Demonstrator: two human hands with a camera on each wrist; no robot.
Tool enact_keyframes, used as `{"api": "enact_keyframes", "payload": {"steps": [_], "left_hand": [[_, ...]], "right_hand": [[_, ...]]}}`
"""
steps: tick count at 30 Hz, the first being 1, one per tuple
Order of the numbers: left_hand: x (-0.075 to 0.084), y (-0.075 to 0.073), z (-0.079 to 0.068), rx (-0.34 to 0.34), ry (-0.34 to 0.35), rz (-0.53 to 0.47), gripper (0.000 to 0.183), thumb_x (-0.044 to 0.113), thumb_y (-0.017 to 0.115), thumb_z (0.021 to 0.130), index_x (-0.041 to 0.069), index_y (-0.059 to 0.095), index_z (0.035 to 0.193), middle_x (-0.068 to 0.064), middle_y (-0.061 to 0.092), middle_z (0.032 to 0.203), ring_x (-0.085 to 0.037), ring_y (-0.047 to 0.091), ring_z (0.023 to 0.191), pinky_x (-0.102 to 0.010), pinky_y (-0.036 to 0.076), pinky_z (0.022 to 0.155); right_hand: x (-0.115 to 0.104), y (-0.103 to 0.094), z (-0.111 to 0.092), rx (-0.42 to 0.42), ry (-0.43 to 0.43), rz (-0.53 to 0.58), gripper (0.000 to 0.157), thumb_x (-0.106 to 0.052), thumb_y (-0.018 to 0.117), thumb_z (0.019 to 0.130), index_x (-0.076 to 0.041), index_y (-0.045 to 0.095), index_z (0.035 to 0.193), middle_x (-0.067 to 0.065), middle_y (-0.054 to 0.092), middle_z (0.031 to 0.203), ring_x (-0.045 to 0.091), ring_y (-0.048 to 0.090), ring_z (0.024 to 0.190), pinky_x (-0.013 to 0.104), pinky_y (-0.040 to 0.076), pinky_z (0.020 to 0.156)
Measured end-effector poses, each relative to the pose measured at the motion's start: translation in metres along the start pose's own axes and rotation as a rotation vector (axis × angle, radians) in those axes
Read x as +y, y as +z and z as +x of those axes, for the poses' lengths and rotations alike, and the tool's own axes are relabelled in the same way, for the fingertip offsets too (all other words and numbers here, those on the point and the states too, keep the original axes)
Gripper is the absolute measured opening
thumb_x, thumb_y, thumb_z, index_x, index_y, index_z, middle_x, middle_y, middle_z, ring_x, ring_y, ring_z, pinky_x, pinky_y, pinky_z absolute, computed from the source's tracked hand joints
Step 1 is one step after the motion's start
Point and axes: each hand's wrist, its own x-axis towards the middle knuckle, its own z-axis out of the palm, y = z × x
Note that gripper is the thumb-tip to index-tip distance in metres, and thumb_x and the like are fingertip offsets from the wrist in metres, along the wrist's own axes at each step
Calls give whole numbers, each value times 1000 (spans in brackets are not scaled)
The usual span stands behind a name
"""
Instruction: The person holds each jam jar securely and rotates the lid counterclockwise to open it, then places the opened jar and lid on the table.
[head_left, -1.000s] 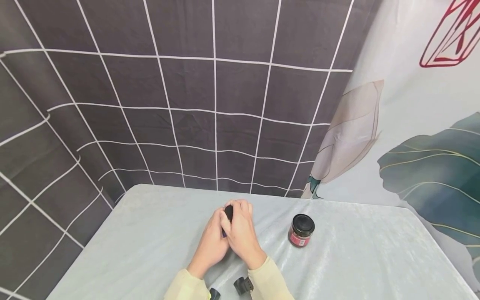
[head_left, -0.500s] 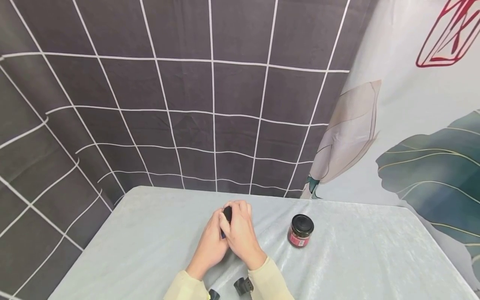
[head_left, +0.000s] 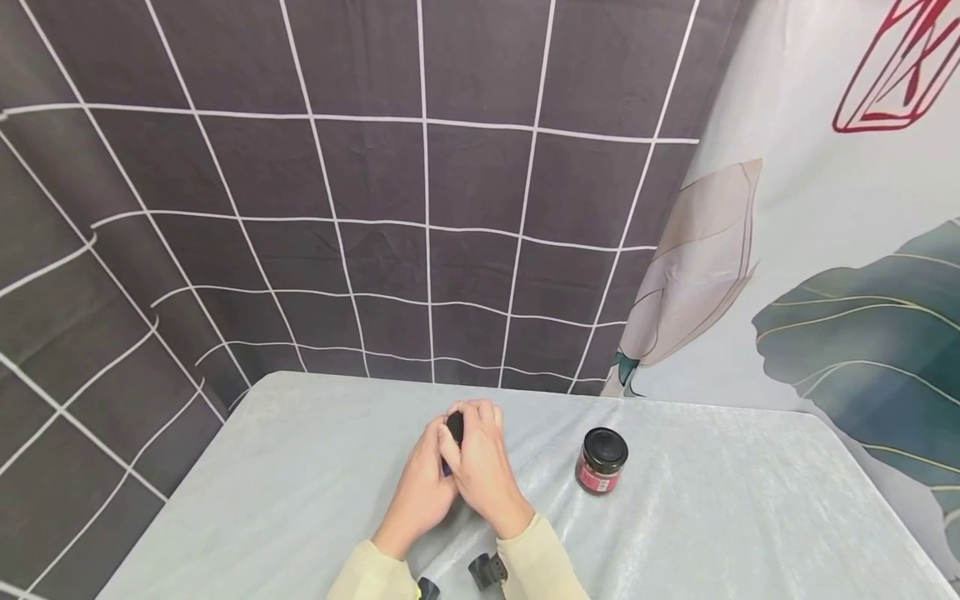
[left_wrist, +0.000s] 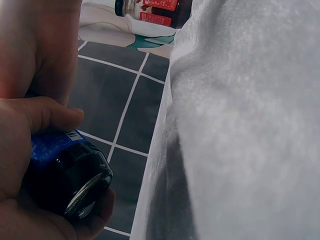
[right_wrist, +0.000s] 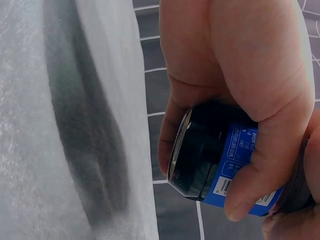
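Observation:
Both hands meet around one jar with a blue label (right_wrist: pixel 239 150), dark contents and a black top (head_left: pixel 456 423). My left hand (head_left: pixel 423 492) grips the jar's body (left_wrist: pixel 75 175); its thumb presses by the barcode, and fingers curl underneath. My right hand (head_left: pixel 483 467) holds the lid end, fingers wrapped over the top. In both wrist views the jar lies tilted, its base toward the camera, over the cloth's far side. Most of the lid is hidden by fingers.
A second jar with a black lid and red label (head_left: pixel 600 482) stands upright on the pale cloth-covered table (head_left: pixel 712 500), right of the hands. Behind the table hangs a dark curtain with white grid lines (head_left: pixel 375 167); a leaf-patterned cloth (head_left: pixel 825 208) hangs at the right.
The head view has shifted slightly since a second ago. Both hands keep their hold on the jar, with almost no visible movement.

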Motion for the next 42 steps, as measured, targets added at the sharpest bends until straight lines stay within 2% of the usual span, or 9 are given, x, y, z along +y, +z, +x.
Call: {"api": "enact_keyframes", "payload": {"steps": [8, 15, 23, 42], "left_hand": [[-1, 1, 2, 20, 18, 7, 60, -1, 69, 80, -4, 47, 136, -20, 59, 132, -34, 59, 121, -51, 48, 101], [-1, 1, 3, 18, 14, -3, 58, 1, 69, 82, -3, 47, 136, -20, 59, 133, -35, 58, 122, -52, 47, 101], [-3, 2, 3, 26, 46, 26, 56, 2, 68, 83, -3, 48, 135, -20, 61, 130, -34, 61, 118, -52, 50, 98], [-3, -2, 2, 3, 39, 8, 59, 5, 70, 82, -1, 48, 136, -18, 62, 129, -30, 62, 116, -50, 50, 98]], "right_hand": [[1, -2, 2, -23, 1, 9, 22, -20, 62, 93, -3, 63, 106, 10, 54, 104, 25, 47, 99, 40, 44, 84], [2, -3, 2, -28, -9, 10, 21, -21, 61, 94, -3, 63, 105, 11, 54, 104, 25, 47, 99, 41, 44, 83], [3, -4, 2, -39, -3, 9, 21, -21, 61, 93, -4, 63, 105, 11, 54, 104, 24, 47, 99, 41, 45, 83], [5, -4, 2, -41, -60, -6, 22, -21, 61, 93, -2, 63, 104, 11, 54, 102, 26, 48, 97, 40, 45, 83]]}}
